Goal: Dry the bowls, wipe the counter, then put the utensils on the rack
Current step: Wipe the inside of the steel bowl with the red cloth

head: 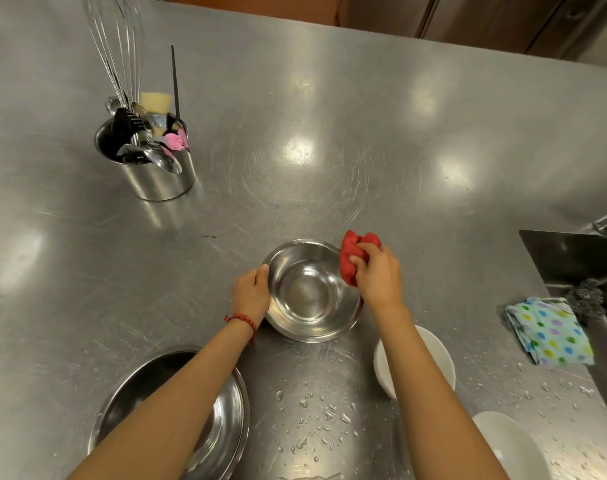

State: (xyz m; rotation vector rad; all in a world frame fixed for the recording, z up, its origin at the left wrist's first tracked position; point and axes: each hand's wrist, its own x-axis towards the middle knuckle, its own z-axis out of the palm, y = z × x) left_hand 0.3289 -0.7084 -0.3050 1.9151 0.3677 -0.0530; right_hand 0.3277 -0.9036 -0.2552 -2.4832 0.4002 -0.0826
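Step in hand: drying bowls, first part of the task. The person's left hand point(252, 294) grips the near-left rim of a small round stainless-steel bowl point(310, 292), steadying it upright on the scratched stainless-steel counter point(329, 150). The right hand point(376, 271) clenches a bunched red cloth point(355, 254) at the bowl's right rim; the cloth is at the edge, not down inside.

Other bowls: a larger stainless-steel bowl point(205, 410) at near left, partly under the left forearm; a white round bowl point(430, 348) under the right forearm; another white bowl point(503, 441) at the near right edge. Can't tell which are dry.

Water droplets point(326, 415) sit on the counter between the steel and white bowls, more near the sink point(572, 258) at right. So the wipe step looks undone.

The utensils point(146, 133) (whisk, spoons, pink brush) stand in a steel canister point(160, 183), far left, well apart from the hands. No rack in view.

Next move, by judgement: push the cloth into the bowl and sweep round the wall while the left hand holds it from spinning. A folded spotted cloth point(551, 330) lies by the sink, unused.
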